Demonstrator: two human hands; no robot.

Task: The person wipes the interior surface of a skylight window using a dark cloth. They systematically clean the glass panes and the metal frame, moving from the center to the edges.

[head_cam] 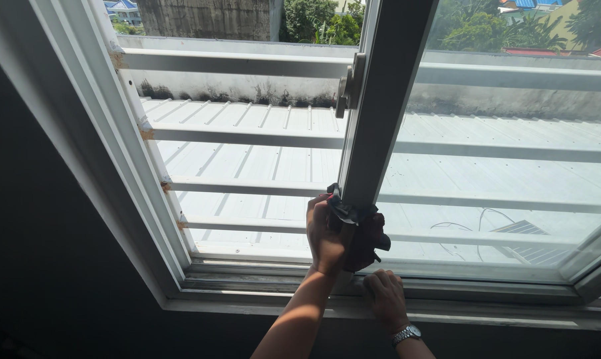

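My left hand grips a dark red and grey cloth and presses it against the lower end of the sliding window's upright grey frame. My right hand, with a silver wristwatch on its wrist, rests flat with fingers together on the bottom window track, just below the cloth. It holds nothing.
White horizontal bars cross the open left half of the window. A latch handle sits on the upright frame. The glass pane is to the right. A corrugated roof, a stained wall and trees lie outside. The dark interior wall is on the left.
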